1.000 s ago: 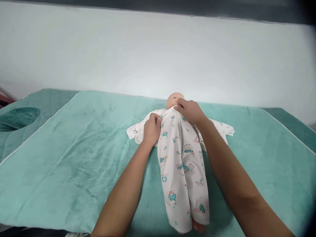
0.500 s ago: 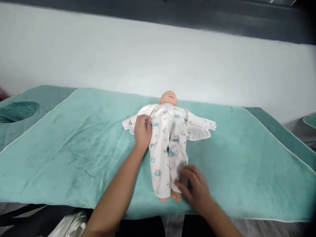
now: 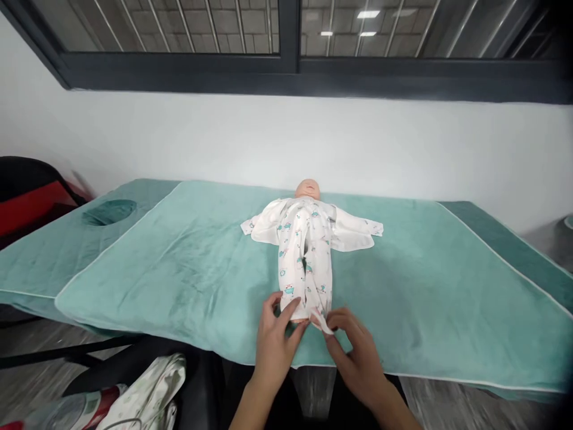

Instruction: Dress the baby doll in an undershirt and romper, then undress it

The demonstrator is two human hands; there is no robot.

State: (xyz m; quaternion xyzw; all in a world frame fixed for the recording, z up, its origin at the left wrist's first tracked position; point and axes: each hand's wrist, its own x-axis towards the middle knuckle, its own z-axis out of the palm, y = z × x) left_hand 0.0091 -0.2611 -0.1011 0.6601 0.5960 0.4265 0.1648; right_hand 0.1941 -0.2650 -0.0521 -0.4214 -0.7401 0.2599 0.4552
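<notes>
A baby doll lies on its back, its head toward the wall. Over it are a white top with sleeves spread wide and white printed trousers with a gap at the crotch. My right hand pinches the hem of the trouser leg on the right, and that cuff is folded up away from the cloth below. On the other leg's lower end rests my left hand, fingers apart, with its thumb beside the doll's foot. The feet are partly hidden by cuffs and fingers.
The doll lies on a green padded bed cover, with a face hole at the left end. Behind stand a white wall and a dark window frame. Lower left, a patterned cloth and a bottle lie on a dark seat.
My left hand has moved from the doll's side down to the trouser cuff. My right hand has taken hold of the other hem and folded it. The view has tilted up, showing the window.
</notes>
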